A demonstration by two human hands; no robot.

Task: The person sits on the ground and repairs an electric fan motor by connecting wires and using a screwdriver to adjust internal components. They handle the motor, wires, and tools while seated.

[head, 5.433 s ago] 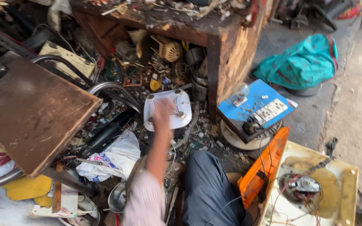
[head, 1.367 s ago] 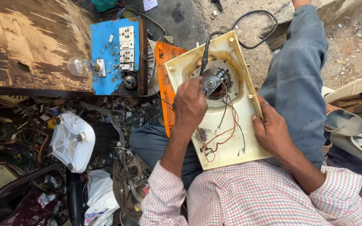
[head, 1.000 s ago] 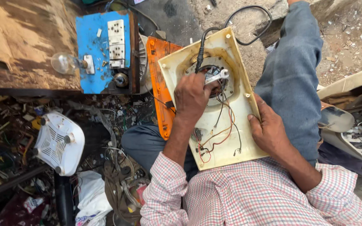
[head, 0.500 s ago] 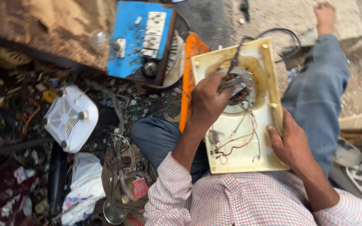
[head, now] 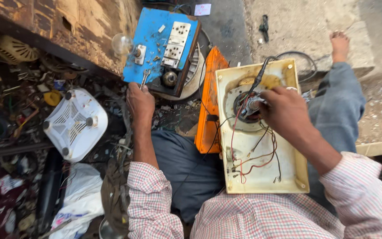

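Since half a second ago the hands have swapped roles: left hand has left the motor and now reaches out to the blue switch board, while right hand has come off the housing's edge and sits on the motor. Cream housing lies open-side up across the lap, its upper end toward the bare foot, its orange cover standing on edge against the side nearer the blue switch board. Left grip: fingers closed around the lower end of a small spanner, whose head rests on the board's lower edge, just below the bulb. Right grip: fingertips pinched together on the motor hub; whether they clasp a nut or only steady the shaft cannot be told. Red and black wires trail loose from the motor toward the housing's near end. White fan grille lies well apart from the board, in the scrap on the floor. Judgement: hold the hub firmly so the housing does not slide off the lap; lift the spanner clear of the sockets and loose screws on the board; keep the wires out from under the tool.
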